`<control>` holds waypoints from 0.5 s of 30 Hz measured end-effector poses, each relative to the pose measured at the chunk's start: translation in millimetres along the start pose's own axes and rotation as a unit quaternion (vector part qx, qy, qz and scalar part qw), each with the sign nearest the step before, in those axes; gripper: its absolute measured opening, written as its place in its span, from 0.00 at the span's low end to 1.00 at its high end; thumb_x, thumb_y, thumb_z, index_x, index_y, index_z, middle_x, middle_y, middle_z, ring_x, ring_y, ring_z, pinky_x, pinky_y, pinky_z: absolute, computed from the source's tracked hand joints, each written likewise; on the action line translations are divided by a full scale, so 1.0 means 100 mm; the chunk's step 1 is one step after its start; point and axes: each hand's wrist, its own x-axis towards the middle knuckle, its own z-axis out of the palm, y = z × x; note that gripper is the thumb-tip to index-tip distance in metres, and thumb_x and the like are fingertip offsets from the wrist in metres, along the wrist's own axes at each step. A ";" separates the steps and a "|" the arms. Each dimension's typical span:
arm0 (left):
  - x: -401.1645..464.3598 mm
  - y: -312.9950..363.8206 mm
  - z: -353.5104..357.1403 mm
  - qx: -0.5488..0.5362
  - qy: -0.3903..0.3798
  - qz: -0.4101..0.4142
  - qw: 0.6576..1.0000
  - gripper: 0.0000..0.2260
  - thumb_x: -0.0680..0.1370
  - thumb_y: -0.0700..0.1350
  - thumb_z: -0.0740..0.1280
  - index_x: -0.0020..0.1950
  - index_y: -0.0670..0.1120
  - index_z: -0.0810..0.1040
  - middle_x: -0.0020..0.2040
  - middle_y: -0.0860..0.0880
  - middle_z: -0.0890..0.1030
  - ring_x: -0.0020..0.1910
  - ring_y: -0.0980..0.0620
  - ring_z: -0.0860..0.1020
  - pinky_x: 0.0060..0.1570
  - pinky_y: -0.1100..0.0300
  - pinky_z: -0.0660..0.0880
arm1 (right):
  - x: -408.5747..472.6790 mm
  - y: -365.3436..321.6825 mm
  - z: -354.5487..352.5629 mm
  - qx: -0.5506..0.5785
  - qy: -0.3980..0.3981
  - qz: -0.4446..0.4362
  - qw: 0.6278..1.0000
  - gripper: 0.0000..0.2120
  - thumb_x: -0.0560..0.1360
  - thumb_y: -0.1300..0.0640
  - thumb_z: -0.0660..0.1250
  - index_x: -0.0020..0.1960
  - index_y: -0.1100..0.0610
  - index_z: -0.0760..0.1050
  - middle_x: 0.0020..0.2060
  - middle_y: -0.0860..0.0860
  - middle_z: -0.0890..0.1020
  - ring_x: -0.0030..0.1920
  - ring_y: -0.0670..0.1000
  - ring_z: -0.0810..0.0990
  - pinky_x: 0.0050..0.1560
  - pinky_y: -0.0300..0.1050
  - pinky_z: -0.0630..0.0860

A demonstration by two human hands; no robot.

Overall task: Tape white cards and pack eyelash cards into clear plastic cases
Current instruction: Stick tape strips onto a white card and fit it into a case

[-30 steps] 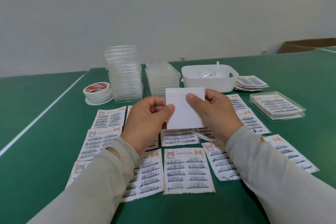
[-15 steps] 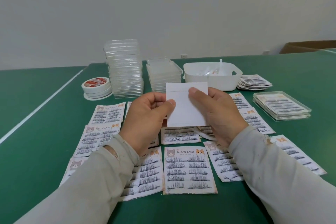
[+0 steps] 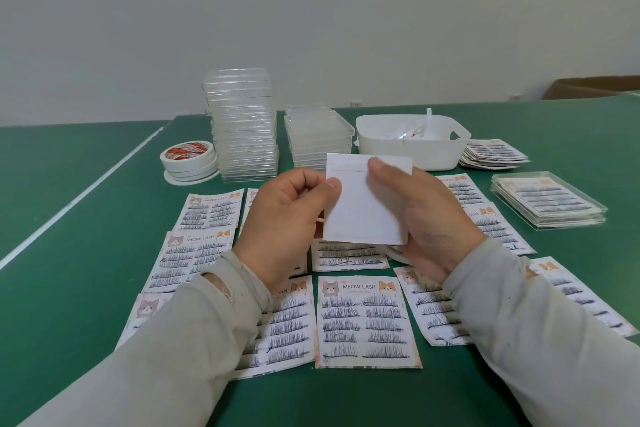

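I hold a blank white card (image 3: pixel 360 208) upright above the table, with a strip of tape across its top. My left hand (image 3: pixel 287 218) pinches its left edge between thumb and curled fingers. My right hand (image 3: pixel 422 218) grips the right side, its thumb pressed on the tape strip near the top. Several printed eyelash cards (image 3: pixel 367 321) lie flat on the green table (image 3: pixel 69 288) under and around my hands. Two stacks of clear plastic cases (image 3: pixel 242 125) stand behind them. Packed cases (image 3: pixel 547 199) are stacked at the right.
Rolls of tape (image 3: pixel 188 159) sit at the back left. A white plastic bin (image 3: pixel 412 142) with paper scraps stands at the back, a pile of eyelash cards (image 3: pixel 491 154) beside it. A cardboard box (image 3: pixel 592 87) is at the far right edge.
The white card has stayed between both hands. My right thumb has slid a little along the tape strip at the top. The view has shifted slightly.
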 end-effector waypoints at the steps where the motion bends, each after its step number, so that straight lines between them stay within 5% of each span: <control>1: 0.00 0.00 0.01 0.002 -0.002 0.003 1.000 0.09 0.81 0.41 0.68 0.41 0.46 0.82 0.38 0.48 0.84 0.35 0.55 0.80 0.33 0.62 0.78 | 0.00 0.01 -0.01 -0.022 0.001 -0.009 1.000 0.13 0.77 0.56 0.72 0.59 0.60 0.82 0.54 0.59 0.86 0.55 0.60 0.85 0.53 0.56 0.83; 5: 0.01 -0.01 0.02 0.012 0.019 0.023 0.999 0.09 0.81 0.41 0.68 0.43 0.46 0.83 0.38 0.52 0.85 0.36 0.57 0.82 0.34 0.62 0.78 | 0.02 0.03 -0.03 -0.081 0.024 -0.043 0.996 0.13 0.72 0.57 0.76 0.55 0.59 0.84 0.51 0.56 0.87 0.53 0.58 0.87 0.57 0.59 0.82; 10: 0.02 -0.02 -0.01 0.033 0.036 0.035 0.998 0.05 0.78 0.45 0.73 0.43 0.45 0.84 0.42 0.43 0.86 0.39 0.49 0.83 0.45 0.44 0.84 | 0.01 0.06 -0.01 -0.143 0.012 -0.071 0.987 0.12 0.71 0.55 0.75 0.54 0.57 0.85 0.51 0.54 0.88 0.53 0.56 0.87 0.59 0.59 0.81; 15: 0.02 0.00 0.02 0.046 0.035 0.042 0.997 0.09 0.76 0.48 0.68 0.47 0.44 0.85 0.47 0.38 0.85 0.44 0.40 0.83 0.50 0.38 0.81 | 0.02 0.07 0.00 -0.137 0.026 -0.064 0.988 0.13 0.70 0.54 0.75 0.53 0.58 0.85 0.50 0.54 0.88 0.52 0.57 0.87 0.60 0.60 0.81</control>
